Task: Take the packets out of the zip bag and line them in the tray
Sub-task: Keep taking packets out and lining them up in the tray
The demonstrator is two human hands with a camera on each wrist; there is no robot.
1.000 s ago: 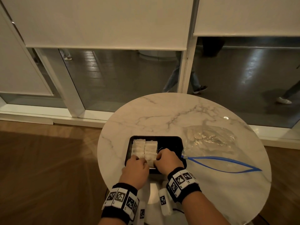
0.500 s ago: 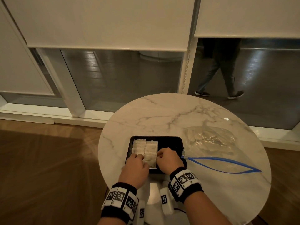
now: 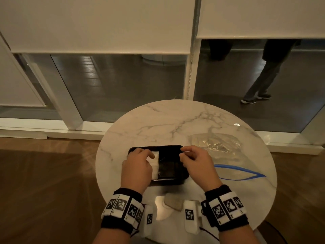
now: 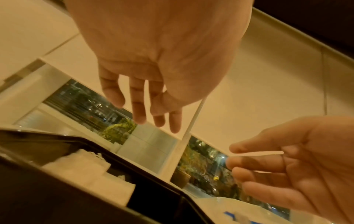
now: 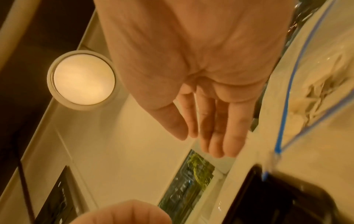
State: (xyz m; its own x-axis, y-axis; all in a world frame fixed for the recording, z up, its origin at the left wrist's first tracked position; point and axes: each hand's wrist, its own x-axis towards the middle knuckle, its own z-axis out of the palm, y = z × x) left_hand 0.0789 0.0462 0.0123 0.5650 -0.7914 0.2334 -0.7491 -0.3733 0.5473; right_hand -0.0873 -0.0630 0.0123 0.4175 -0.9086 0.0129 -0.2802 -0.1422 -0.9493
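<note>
Lying in the black tray's (image 3: 173, 148) left side, white crinkled packets (image 3: 155, 165) sat beneath the relaxed, empty left hand (image 3: 136, 170); the right hand (image 3: 197, 164) hung loose, empty.

left hand (image 3: 136, 169) covers most packets (image 3: 155, 167) | tray (image 5: 287, 201) blurred, cut off

A round white marble-topped table (image 3: 175, 124) stands on a brown wooden floor (image 3: 44, 182). Behind it, cream roller blinds (image 3: 98, 23) half-cover tall glass windows (image 3: 123, 85) (a passer-by's legs (image 3: 263, 80) show outside).
</note>
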